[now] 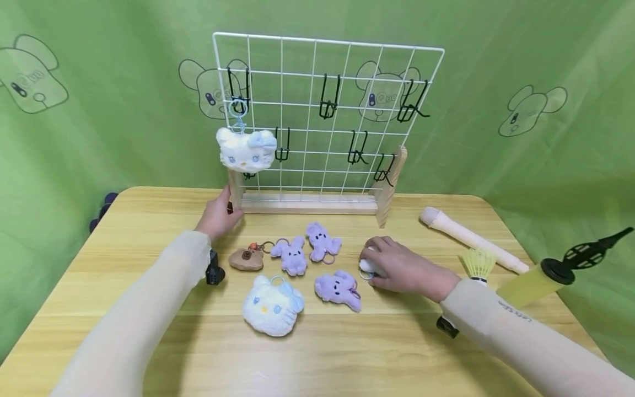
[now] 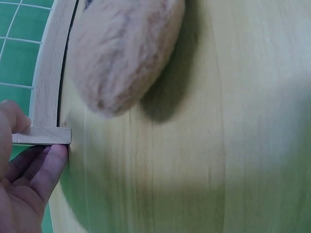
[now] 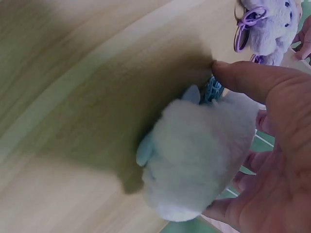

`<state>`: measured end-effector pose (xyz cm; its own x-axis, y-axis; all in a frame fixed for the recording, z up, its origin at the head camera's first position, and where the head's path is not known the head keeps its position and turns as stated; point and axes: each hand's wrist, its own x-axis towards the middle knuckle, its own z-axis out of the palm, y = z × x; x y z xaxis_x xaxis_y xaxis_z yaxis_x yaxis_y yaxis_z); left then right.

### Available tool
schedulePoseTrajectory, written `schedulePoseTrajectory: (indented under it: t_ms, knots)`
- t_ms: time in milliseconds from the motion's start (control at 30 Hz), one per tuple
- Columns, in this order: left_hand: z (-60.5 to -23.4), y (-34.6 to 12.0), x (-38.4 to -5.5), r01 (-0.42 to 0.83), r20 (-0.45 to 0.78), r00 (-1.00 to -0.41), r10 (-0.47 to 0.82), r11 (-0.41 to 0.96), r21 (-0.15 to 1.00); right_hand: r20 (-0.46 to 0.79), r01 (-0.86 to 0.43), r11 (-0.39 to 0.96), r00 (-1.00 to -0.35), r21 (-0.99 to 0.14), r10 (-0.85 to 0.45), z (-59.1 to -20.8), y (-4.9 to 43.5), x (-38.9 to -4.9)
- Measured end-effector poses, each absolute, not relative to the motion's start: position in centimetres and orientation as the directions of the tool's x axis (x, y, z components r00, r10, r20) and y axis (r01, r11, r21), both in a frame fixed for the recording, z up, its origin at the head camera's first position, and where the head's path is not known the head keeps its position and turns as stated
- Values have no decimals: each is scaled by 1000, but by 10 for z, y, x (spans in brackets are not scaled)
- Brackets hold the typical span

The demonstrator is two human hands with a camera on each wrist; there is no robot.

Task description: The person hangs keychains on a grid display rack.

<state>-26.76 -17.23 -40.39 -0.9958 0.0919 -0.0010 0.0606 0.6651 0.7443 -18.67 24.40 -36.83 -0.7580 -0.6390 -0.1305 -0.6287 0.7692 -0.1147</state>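
My left hand [image 1: 218,216] pinches the left wooden foot [image 2: 46,136] of a white wire grid rack [image 1: 307,207], thumb on one side and fingers on the other. A brown plush keychain [image 1: 246,259] lies near that hand. On the right, my right hand [image 1: 397,266] grips a white plush keychain [image 3: 189,155] low over the table, mostly covered by the fingers in the head view. Three purple plush keychains [image 1: 292,257] and a white cat plush keychain [image 1: 273,307] with a blue bow lie between the hands.
Another white cat plush [image 1: 246,150] hangs by its blue ring from an upper-left black hook. Several more black hooks [image 1: 328,99] are on the grid. At the table's right stand or lie a pink microphone [image 1: 471,238], a yellow shuttlecock [image 1: 478,264] and a yellow cylinder [image 1: 528,285].
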Motion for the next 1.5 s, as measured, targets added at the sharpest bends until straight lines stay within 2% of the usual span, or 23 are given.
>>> schedulePoseTrajectory:
  t_ms: [567,900,1067,1267,1400,1500]
  knots:
    - [-405,-171,-268,49,-4,-997,78,665,745,-91,-675,732,-726,-96,-681,-376,246,-190]
    - [-402,-171,-266,46,-5,-997,74,668,742,2,-769,635,-637,-71,-771,-385,250,-187]
    - [-403,-170,-266,48,-7,-997,79,665,746,23,-788,605,-611,-111,-792,-385,251,-186]
    - [-403,-170,-265,32,-24,-997,76,658,752,88,-780,603,-621,-170,-779,-384,255,-186]
    - [-403,-170,-265,29,-27,-997,75,662,749,133,-745,635,-664,-204,-736,-382,258,-185]
    - [-402,-168,-265,31,-25,-997,75,663,748,126,-689,671,-717,-274,-685,-380,261,-184]
